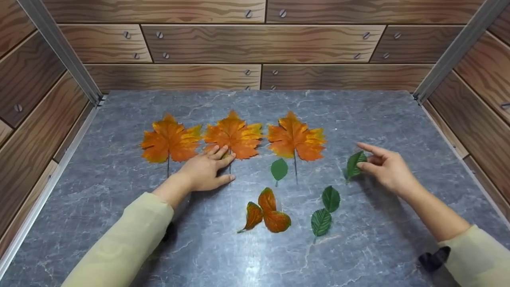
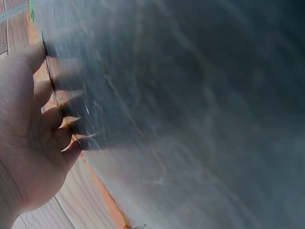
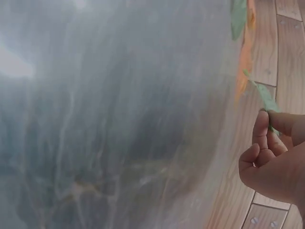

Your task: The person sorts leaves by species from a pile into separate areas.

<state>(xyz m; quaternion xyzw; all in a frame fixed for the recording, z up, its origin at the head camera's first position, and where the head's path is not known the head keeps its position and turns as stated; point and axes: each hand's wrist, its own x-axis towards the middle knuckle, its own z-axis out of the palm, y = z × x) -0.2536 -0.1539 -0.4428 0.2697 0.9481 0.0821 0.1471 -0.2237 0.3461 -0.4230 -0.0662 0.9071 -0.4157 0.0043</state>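
Observation:
My left hand (image 1: pixel 207 169) lies spread on the lower part of the middle orange maple leaf (image 1: pixel 233 133), its fingertips touching the leaf and its stem. Between thumb and fingers my right hand (image 1: pixel 386 167) pinches a green leaf (image 1: pixel 354 164), held above the table at the right; the index finger points outward. In the right wrist view this green leaf (image 3: pixel 267 98) appears edge-on at the fingertips. A second maple leaf (image 1: pixel 169 139) lies to the left, a third (image 1: pixel 295 137) to the right. Below the third one is a small green leaf (image 1: pixel 279 170).
Three orange-brown leaves (image 1: pixel 271 213) lie grouped near the table's middle. Right of them are two green leaves, one (image 1: pixel 331 198) above the other (image 1: pixel 321 222). The grey marbled table (image 1: pixel 119 103) is bordered by wood-patterned walls (image 1: pixel 263 44) and metal posts (image 1: pixel 59 48).

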